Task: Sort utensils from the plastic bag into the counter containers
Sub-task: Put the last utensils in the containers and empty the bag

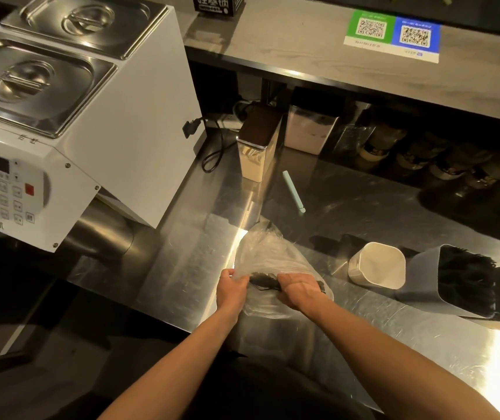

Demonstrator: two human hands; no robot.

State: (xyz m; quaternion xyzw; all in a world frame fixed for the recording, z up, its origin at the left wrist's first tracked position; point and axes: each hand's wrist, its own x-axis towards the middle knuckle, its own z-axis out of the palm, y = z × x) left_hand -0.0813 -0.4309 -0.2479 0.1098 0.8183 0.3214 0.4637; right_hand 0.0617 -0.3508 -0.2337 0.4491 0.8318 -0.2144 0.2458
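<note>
A clear plastic bag [268, 253] lies on the steel counter [363, 207] in front of me, with dark utensils [265, 281] showing at its near opening. My left hand [231, 291] pinches the bag's edge on the left. My right hand [298, 287] grips a bunch of the dark utensils at the opening. To the right a white container [377, 265] lies tipped on its side, its inside showing nothing. Beside it, also tipped, a grey container [424, 280] holds several black utensils [466, 280].
A white machine [127, 116] with steel lids and a keypad stands at the left, its black cord on the counter. A tall lidded canister [256, 147] and a pale green straw [293, 191] lie behind the bag. Jars sit under the raised shelf [303, 47].
</note>
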